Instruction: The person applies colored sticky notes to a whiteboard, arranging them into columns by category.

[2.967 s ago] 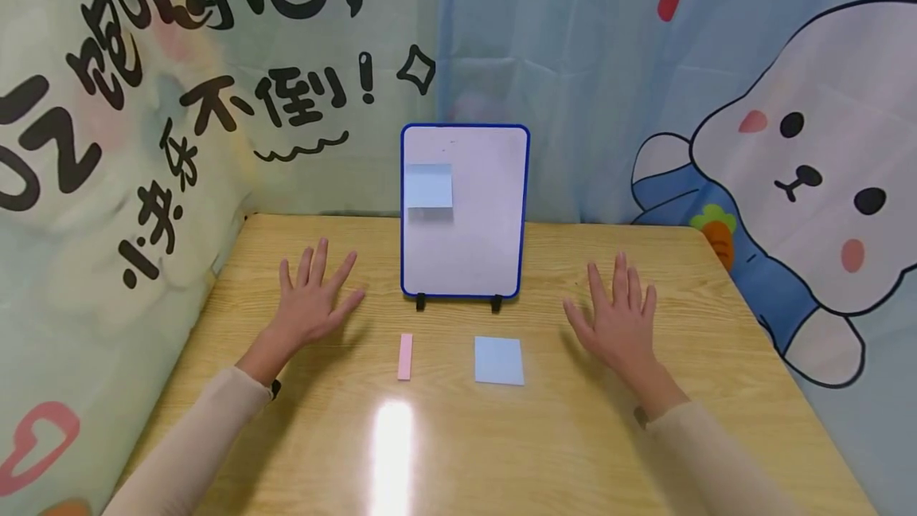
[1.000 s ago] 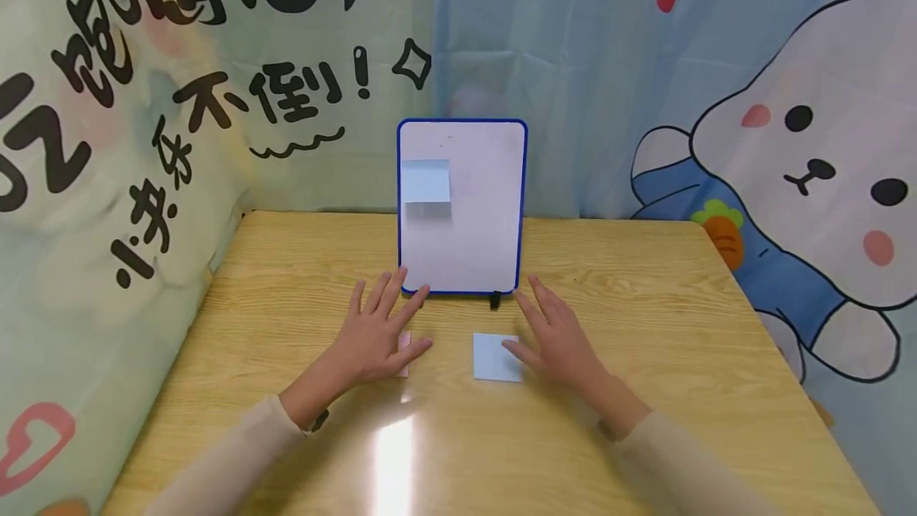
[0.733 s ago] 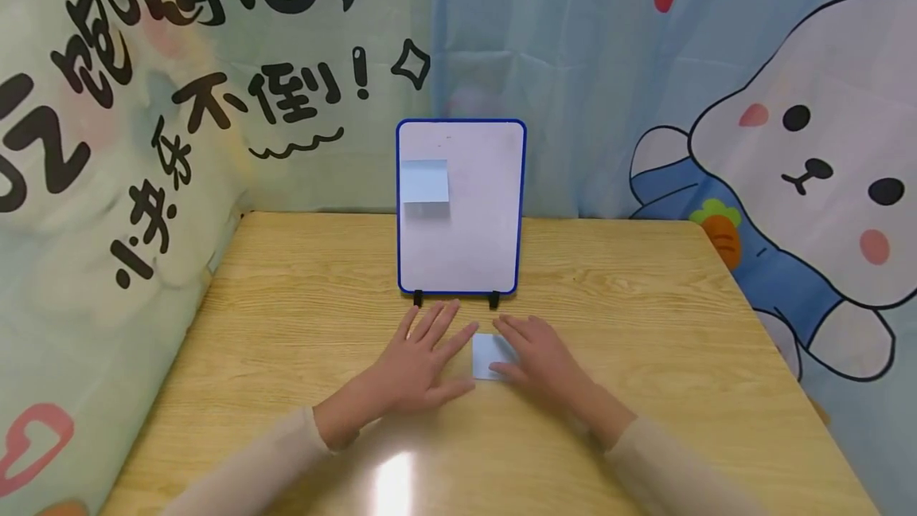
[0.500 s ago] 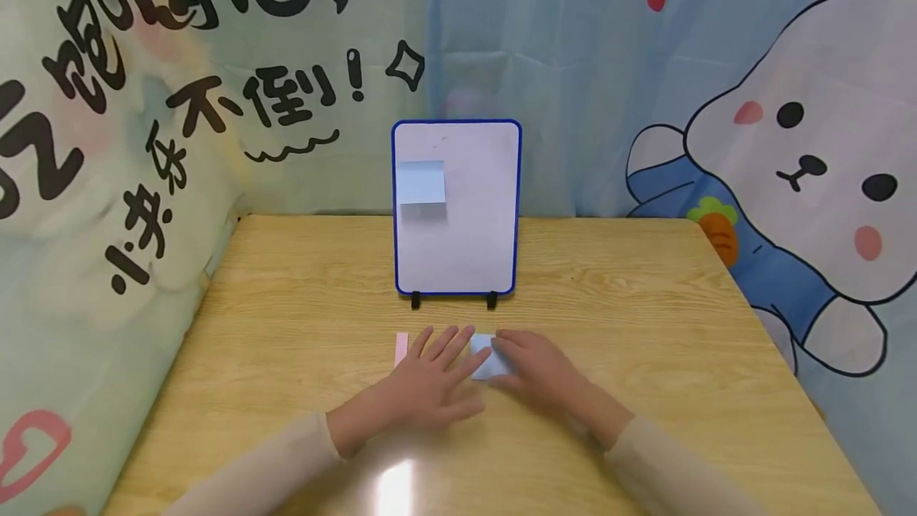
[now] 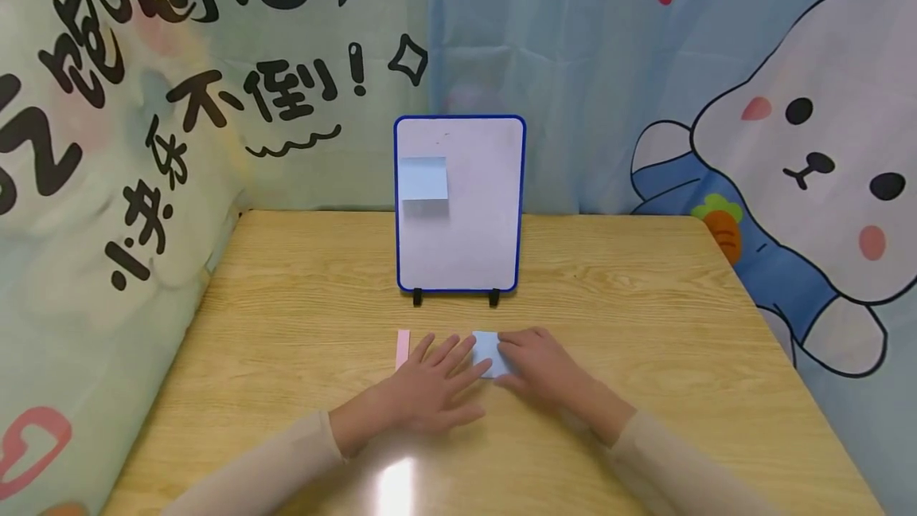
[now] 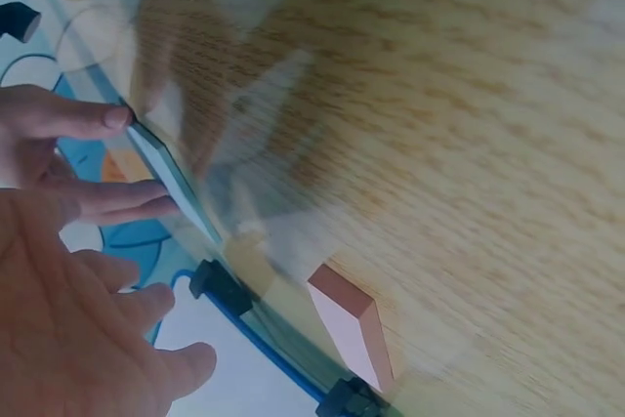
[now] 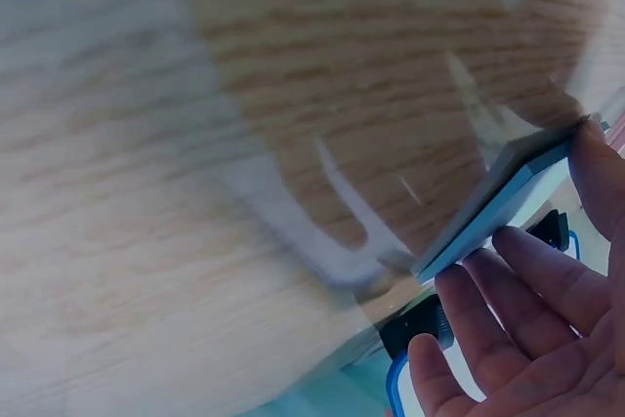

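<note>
My right hand [image 5: 548, 369] holds the right side of a light-blue sticky note pad [image 5: 485, 353] on the table. In the right wrist view, thumb and fingers grip the blue pad [image 7: 498, 207] by its opposite edges. My left hand [image 5: 433, 390] is spread palm down just left of it, fingertips overlapping the pad's left side in the head view. From the left wrist, those fingers show straight, with nothing held. A narrow pink sticky note pad [image 5: 403, 347] lies left of the blue one, its near end hidden behind the left hand; its thickness shows in the left wrist view.
A small blue-framed whiteboard [image 5: 473, 253] stands upright on black feet beyond the hands. One light-blue sticky note [image 5: 423, 179] is stuck on its left half. Printed curtains [image 5: 559, 86] hang behind and left of the wooden table [image 5: 301, 277].
Both hands have come inward from the sides of the table. The right hand has taken hold of the blue pad; the left has passed over the pink pad to the blue pad's left side.
</note>
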The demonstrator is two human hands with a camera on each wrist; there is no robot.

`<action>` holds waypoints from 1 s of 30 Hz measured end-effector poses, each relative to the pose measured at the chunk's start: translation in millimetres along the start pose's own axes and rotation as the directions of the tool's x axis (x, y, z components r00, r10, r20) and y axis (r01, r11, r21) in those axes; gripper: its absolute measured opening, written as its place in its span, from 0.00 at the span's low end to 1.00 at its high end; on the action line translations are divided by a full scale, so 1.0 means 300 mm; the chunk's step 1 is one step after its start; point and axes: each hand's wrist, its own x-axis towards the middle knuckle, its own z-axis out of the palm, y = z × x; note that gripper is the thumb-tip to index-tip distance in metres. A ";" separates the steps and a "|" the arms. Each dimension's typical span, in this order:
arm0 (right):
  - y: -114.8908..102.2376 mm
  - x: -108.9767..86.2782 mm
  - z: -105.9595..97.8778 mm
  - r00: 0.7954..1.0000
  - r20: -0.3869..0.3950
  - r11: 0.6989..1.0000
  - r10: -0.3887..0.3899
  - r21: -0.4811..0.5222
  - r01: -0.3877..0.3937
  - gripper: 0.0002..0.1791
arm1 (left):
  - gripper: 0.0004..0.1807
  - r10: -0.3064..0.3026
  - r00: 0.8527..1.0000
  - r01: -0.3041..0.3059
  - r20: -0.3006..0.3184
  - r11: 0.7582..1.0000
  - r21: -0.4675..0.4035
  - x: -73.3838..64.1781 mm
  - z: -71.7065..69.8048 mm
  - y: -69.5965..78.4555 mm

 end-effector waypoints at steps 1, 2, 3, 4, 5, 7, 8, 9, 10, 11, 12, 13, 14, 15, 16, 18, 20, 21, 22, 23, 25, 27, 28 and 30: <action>-0.001 0.002 -0.004 1.000 0.012 1.000 0.002 -0.006 -0.002 0.29 | 0.38 -0.001 1.000 0.001 0.003 1.000 0.003 -0.001 -0.001 0.001; -0.003 0.003 -0.007 1.000 0.024 1.000 0.003 -0.009 -0.003 0.28 | 0.38 -0.004 1.000 0.004 0.006 1.000 0.010 -0.002 0.000 0.002; -0.005 0.005 -0.011 0.999 0.036 1.000 0.007 -0.010 -0.007 0.28 | 0.38 -0.006 1.000 0.006 0.006 1.000 0.012 -0.004 -0.001 0.003; -0.006 0.006 -0.014 0.999 0.047 1.000 0.010 -0.013 -0.010 0.27 | 0.37 -0.007 1.000 0.007 0.006 1.000 0.013 -0.006 -0.002 0.004; -0.008 0.008 -0.018 0.998 0.058 1.000 0.014 -0.014 -0.013 0.27 | 0.37 -0.008 1.000 0.008 0.006 1.000 0.015 -0.007 -0.002 0.005; -0.008 0.011 -0.020 0.997 0.077 1.000 0.023 -0.012 -0.022 0.26 | 0.37 -0.006 1.000 0.006 0.010 1.000 0.010 -0.010 -0.003 0.006; -0.008 0.011 -0.020 0.996 0.083 1.000 0.025 -0.011 -0.025 0.25 | 0.37 -0.005 1.000 0.005 0.013 1.000 0.006 -0.012 -0.003 0.007; -0.007 0.012 -0.021 0.996 0.088 1.000 0.027 -0.007 -0.026 0.24 | 0.37 -0.004 1.000 0.004 0.017 1.000 -0.002 -0.014 -0.003 0.008; -0.006 0.012 -0.020 0.996 0.090 1.000 0.027 -0.004 -0.027 0.24 | 0.37 -0.003 1.000 0.003 0.020 1.000 -0.006 -0.015 -0.003 0.009; -0.005 0.011 -0.019 0.996 0.090 1.000 0.025 -0.005 -0.025 0.23 | 0.37 -0.002 1.000 0.002 0.023 1.000 -0.008 -0.016 -0.002 0.010; -0.003 0.011 -0.019 0.996 0.089 1.000 0.026 -0.002 -0.025 0.22 | 0.37 -0.001 1.000 0.002 0.025 1.000 -0.018 -0.018 -0.003 0.011; -0.002 0.011 -0.019 0.996 0.087 1.000 0.023 -0.003 -0.023 0.20 | 0.37 -0.001 1.000 0.001 0.027 1.000 -0.020 -0.019 -0.002 0.011; -0.001 0.010 -0.020 0.996 0.083 1.000 0.018 -0.002 -0.018 0.19 | 0.37 0.000 1.000 0.001 0.027 1.000 -0.018 -0.020 -0.001 0.011; 0.000 0.010 -0.022 0.997 0.080 1.000 0.015 -0.002 -0.015 0.18 | 0.37 -0.002 1.000 0.003 0.028 1.000 -0.018 -0.021 0.001 0.011; 0.000 0.009 -0.023 0.997 0.075 1.000 0.010 -0.001 -0.010 0.17 | 0.37 -0.002 1.000 0.002 0.028 1.000 -0.010 -0.022 0.003 0.011; 0.000 0.009 -0.024 0.997 0.078 1.000 0.006 0.007 -0.007 0.16 | 0.37 -0.001 1.000 0.001 0.029 1.000 -0.006 -0.024 0.010 0.009; 0.000 0.008 -0.023 0.997 0.081 1.000 0.000 0.008 -0.001 0.15 | 0.37 0.000 0.999 0.000 0.032 1.000 0.002 -0.027 0.015 0.007; -0.001 0.008 -0.023 0.996 0.085 1.000 0.001 0.008 -0.002 0.15 | 0.37 0.001 0.999 -0.001 0.034 1.000 0.004 -0.028 0.017 0.007; -0.001 0.008 -0.022 0.997 0.082 1.000 -0.003 0.007 0.003 0.14 | 0.37 0.004 0.999 -0.004 0.033 1.000 0.008 -0.030 0.017 0.006; -0.002 0.008 -0.021 0.997 0.080 1.000 -0.006 0.003 0.006 0.13 | 0.38 0.007 0.999 -0.007 0.034 1.000 0.007 -0.032 0.017 0.005; -0.003 0.008 -0.019 0.998 0.066 1.000 -0.019 -0.013 0.020 0.12 | 0.38 0.017 0.999 -0.017 0.034 1.000 0.004 -0.033 0.017 0.003; -0.003 0.009 -0.018 0.998 0.045 0.999 -0.033 -0.032 0.035 0.09 | 0.39 0.031 0.999 -0.031 0.043 1.000 -0.003 -0.033 0.018 0.002; -0.002 0.009 -0.017 0.999 0.035 0.998 -0.039 -0.042 0.040 0.08 | 0.40 0.040 0.998 -0.040 0.049 0.999 -0.005 -0.033 0.018 0.002; 0.000 0.009 -0.016 0.999 0.020 0.998 -0.038 -0.052 0.039 0.06 | 0.41 0.060 0.996 -0.059 0.060 0.998 -0.015 -0.029 0.021 0.004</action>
